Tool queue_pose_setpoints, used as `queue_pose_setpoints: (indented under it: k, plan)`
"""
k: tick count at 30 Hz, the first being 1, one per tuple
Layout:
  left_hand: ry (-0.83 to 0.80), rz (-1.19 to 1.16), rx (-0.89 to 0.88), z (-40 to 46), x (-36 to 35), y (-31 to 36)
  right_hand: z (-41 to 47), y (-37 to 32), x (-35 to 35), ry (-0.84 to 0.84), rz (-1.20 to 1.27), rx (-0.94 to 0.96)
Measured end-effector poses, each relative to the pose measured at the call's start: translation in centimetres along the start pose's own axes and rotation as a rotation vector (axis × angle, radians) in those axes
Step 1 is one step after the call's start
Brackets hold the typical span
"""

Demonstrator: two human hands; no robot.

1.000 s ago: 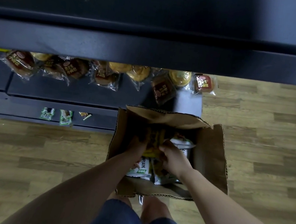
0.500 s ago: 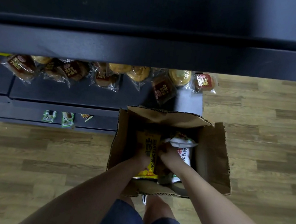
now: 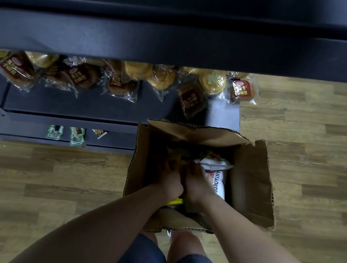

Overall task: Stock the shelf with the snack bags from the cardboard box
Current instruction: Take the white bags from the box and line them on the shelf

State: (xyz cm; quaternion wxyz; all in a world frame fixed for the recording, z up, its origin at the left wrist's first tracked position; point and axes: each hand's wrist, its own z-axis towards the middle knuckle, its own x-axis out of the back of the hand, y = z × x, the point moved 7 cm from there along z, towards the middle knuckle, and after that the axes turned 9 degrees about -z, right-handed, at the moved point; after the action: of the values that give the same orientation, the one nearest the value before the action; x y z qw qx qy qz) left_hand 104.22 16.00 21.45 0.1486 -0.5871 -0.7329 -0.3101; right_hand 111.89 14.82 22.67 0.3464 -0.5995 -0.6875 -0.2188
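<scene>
Snack bags (image 3: 217, 177) lie under both hands' fingers (image 3: 171, 166) inside the box (image 3: 251, 185).

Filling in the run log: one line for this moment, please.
stage: reaching into cardboard box | left hand, right hand: among snack bags, grip unclear | shelf: unstocked

both hands (image 3: 183, 183) pushed deeper into cardboard box (image 3: 249, 185), yellow snack bag (image 3: 175, 202) now mostly covered

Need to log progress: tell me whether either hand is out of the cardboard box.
No, left hand and right hand both reach inside the cardboard box.
</scene>
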Motion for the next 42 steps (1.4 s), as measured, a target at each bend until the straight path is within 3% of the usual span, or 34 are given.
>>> queue_pose_setpoints:
  k: [3,10,17,21,26,30,35,42]
  plan:
    - [-0.005,-0.066,0.004,0.1,0.3,0.0,0.5,0.4,-1.1,-0.016,0.030,0.012]
    - [0.059,0.051,-0.038,0.6,0.8,-0.2,2.0,1.1,-2.0,-0.044,0.007,-0.041]
    - [0.007,0.030,-0.065,0.7,0.2,-0.3,2.3,1.6,-2.2,0.072,0.046,-0.111]
    - [0.081,0.046,-0.072,0.6,0.7,-0.4,2.8,2.0,-1.9,0.081,0.090,-0.065]
    - [0.097,0.118,-0.066,-0.1,1.4,-0.1,3.1,0.7,-0.8,0.105,-0.049,0.082]
    - [0.094,-0.047,-0.080,-0.4,1.3,-0.7,2.7,0.8,0.2,0.029,0.026,0.035]
    - [0.133,-0.390,-0.076,-1.8,2.8,-0.1,0.2,1.9,2.4,0.078,0.235,-0.062]
    - [0.233,-0.337,-0.077,-4.4,6.3,1.0,-3.3,4.1,4.7,0.229,0.490,-0.284]
